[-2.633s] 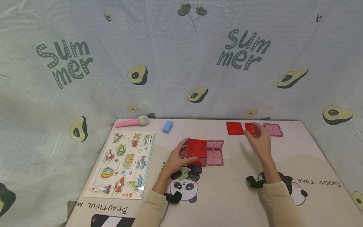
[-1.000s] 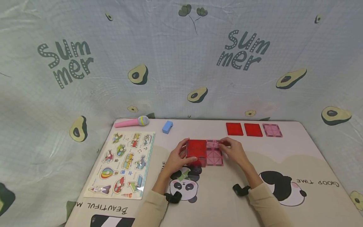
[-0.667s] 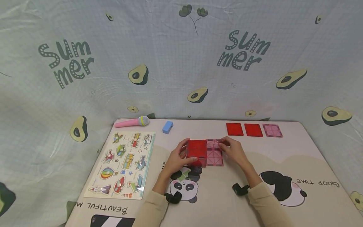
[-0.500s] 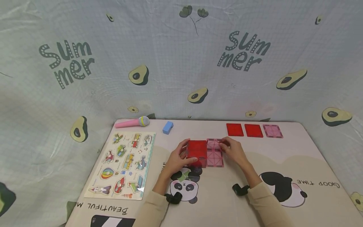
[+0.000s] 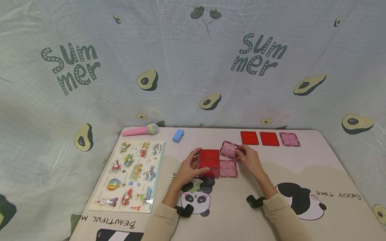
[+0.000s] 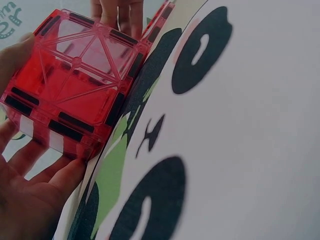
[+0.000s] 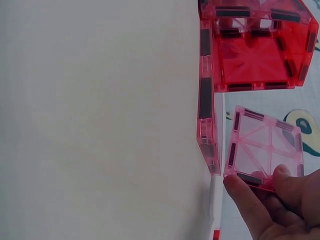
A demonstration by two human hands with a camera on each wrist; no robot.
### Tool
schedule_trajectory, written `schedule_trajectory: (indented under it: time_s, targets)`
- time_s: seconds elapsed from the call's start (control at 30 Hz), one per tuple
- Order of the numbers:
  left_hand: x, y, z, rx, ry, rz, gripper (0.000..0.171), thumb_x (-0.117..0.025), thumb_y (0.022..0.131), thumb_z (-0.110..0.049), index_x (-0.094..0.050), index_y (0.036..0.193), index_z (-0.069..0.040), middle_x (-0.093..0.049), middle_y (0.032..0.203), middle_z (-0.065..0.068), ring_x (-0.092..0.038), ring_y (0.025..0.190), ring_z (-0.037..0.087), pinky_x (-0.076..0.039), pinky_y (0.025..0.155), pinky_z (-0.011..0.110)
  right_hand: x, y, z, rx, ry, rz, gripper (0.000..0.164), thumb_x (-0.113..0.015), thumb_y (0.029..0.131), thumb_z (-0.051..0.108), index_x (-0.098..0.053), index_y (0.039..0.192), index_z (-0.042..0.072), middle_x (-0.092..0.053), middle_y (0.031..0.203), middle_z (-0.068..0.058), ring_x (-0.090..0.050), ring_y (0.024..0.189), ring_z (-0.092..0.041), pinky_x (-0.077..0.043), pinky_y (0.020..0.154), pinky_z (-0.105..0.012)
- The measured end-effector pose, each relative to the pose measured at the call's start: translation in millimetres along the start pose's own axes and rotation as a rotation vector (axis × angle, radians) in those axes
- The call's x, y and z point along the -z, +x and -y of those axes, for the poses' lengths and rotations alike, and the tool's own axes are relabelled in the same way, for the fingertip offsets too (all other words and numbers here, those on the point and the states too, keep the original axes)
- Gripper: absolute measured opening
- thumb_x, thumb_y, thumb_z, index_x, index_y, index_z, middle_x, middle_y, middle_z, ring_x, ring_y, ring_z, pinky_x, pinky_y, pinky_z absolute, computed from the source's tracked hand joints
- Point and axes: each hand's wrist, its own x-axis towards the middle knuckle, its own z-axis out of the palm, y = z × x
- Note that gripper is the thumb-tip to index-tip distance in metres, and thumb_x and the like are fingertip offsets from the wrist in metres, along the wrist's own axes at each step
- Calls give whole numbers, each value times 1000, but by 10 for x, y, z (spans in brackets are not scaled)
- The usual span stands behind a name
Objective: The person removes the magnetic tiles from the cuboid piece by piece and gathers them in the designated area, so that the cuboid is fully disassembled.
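A box of red and pink magnetic tiles (image 5: 209, 158) stands mid-table. My left hand (image 5: 187, 169) grips its left side, thumb at the front and fingers behind; the left wrist view shows the box's see-through wall (image 6: 75, 65) between thumb and fingers. A pink magnetic tile (image 5: 228, 168) lies flat against the box's right side. Above its far edge, my right hand (image 5: 249, 159) pinches another pink tile (image 5: 228, 149), held at a slant. In the right wrist view that pinched tile (image 7: 267, 145) shows apart from the open-sided box (image 7: 257, 60), with thumb and fingers at its corner.
Two red tiles (image 5: 249, 138) (image 5: 269, 138) and a pink tile (image 5: 290, 139) lie at the back right. A blue block (image 5: 178, 136) and pink toy microphone (image 5: 140, 130) are at the back left. A picture puzzle board (image 5: 128, 177) lies left. A printed cloth hangs behind the table.
My right hand has come left from the back-right tiles to the pink tile at the box. That tile has turned and moved off the flat tile's far edge. My left hand stays put.
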Motion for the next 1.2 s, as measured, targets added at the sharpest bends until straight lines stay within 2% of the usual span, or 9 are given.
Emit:
schedule_trajectory:
  time_s: [0.27,0.47,0.57,0.77,1.0,1.2]
  targets:
    - [-1,9,18,-3,-1,5,85,-82,82,-30,-36,153,-34,-49,152,3,-51,139,30,-51,107,43,70,-8,-11,-67,24,7,26,-59,102,19,-61,120,0,-69,106,-18,-66,94,-27,-63,85,-37]
    - [-1,0,7,-5,-6,8,85,-81,82,-30,-35,154,-32,-49,152,3,-51,139,30,-51,107,42,176,-23,-75,-101,19,6,32,-55,103,22,-58,125,-1,-66,107,-19,-63,91,-26,-54,74,-16]
    - [1,9,5,-2,-10,10,85,-81,82,-28,-35,153,-31,-49,152,4,-51,139,30,-50,107,43,243,-36,-117,-115,28,11,35,-52,104,24,-54,128,-2,-64,107,-19,-61,90,-26,-50,71,-11]
    - [0,21,8,0,-8,14,86,-81,82,-28,-35,154,-28,-47,153,6,-50,140,31,-50,107,44,366,-59,-213,-124,2,-6,39,-48,106,25,-52,131,-5,-63,109,-21,-59,92,-27,-48,70,-11]
    - [10,19,-9,-4,-12,21,85,-81,83,-27,-34,155,-25,-48,153,9,-50,139,33,-50,106,44,478,-58,-296,-156,-61,-3,45,-44,108,25,-49,137,-9,-62,110,-24,-57,93,-30,-49,70,-18]
    - [11,17,-22,8,-14,22,85,-81,83,-25,-35,154,-28,-48,152,8,-51,139,32,-51,106,44,526,-66,-343,-173,-98,8,46,-43,107,21,-47,139,-12,-60,106,-25,-55,90,-31,-49,70,-24]
